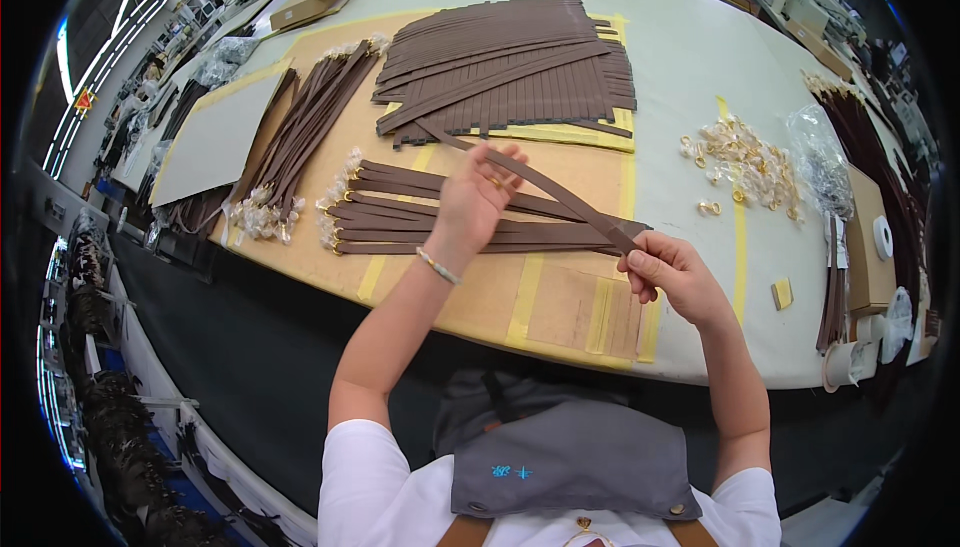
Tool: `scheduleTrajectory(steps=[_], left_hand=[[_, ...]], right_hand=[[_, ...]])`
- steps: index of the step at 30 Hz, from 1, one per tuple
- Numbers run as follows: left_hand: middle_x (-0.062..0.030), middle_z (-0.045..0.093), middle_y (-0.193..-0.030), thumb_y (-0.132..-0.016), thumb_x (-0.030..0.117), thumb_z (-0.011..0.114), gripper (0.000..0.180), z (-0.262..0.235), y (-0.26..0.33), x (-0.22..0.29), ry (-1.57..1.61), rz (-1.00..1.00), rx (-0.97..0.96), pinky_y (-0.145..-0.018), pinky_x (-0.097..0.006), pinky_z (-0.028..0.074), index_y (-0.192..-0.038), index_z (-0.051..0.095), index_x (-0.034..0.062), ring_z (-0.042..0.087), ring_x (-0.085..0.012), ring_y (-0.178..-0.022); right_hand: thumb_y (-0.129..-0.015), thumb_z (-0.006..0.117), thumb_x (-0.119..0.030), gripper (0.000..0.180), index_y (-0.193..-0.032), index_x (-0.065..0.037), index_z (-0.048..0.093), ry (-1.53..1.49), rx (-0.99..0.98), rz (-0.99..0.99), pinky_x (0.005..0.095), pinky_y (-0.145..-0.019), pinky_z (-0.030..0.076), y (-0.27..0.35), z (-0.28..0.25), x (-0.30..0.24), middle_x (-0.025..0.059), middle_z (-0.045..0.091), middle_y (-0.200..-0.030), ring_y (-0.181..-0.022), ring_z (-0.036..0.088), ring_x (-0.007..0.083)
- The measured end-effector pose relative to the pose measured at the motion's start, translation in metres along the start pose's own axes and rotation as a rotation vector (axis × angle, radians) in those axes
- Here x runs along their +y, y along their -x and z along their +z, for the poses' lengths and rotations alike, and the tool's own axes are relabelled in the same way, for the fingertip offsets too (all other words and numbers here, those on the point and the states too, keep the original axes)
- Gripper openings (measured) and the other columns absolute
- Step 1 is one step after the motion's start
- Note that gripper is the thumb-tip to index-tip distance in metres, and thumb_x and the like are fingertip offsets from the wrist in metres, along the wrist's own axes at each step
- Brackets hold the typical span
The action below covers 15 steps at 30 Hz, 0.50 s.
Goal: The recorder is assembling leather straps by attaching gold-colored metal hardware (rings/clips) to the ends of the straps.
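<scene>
A long flat brown strap slants between my hands above the table. My right hand pinches its near right end between thumb and fingers. Curled loosely around the strap farther up are the fingers of my left hand; a small gold spot shows among them. Beneath lies a row of brown straps, their left ends fitted with gold hardware in clear wrapping. Just beyond my left hand is a wide stack of brown straps with dark ends, several lying crosswise on top.
A bundle of finished-looking straps and a grey board lie at the left. On the right are a pile of wrapped gold clasps, a yellow block, a cardboard box and a tape roll. Yellow tape marks the tan board.
</scene>
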<state>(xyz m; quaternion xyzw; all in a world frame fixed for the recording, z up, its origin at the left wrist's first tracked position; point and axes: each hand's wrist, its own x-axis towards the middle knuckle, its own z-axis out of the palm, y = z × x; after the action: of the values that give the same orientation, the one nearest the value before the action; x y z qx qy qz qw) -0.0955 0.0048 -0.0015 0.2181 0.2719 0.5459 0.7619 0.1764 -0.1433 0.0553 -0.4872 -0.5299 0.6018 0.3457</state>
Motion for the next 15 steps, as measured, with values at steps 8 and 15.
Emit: scheduleTrajectory(steps=[8,15], left_hand=[[-0.0185,0.065,-0.113,-0.101,0.008,0.045,0.026,-0.102,-0.135,0.127,0.070,0.184,0.136,-0.098,-0.040,0.053,-0.115,0.057,-0.0094,0.066,-0.0284,-0.107],[-0.0209,0.066,-0.111,-0.099,-0.005,0.043,0.019,-0.125,-0.191,0.129,0.017,0.193,0.336,-0.101,-0.044,0.051,-0.110,0.058,-0.0090,0.067,-0.0291,-0.106]], right_hand=[[-0.100,0.059,-0.026,0.025,-0.087,-0.006,0.064,0.061,0.087,0.030,0.0198,-0.053,0.042,-0.040,-0.023,-0.022,-0.0022,0.060,-0.067,-0.058,0.055,0.0040],[-0.092,0.062,-0.031,0.024,-0.085,-0.008,0.067,0.414,0.412,0.129,0.0250,-0.058,0.040,-0.138,-0.126,-0.043,-0.0009,0.064,-0.074,-0.067,0.059,0.0077]])
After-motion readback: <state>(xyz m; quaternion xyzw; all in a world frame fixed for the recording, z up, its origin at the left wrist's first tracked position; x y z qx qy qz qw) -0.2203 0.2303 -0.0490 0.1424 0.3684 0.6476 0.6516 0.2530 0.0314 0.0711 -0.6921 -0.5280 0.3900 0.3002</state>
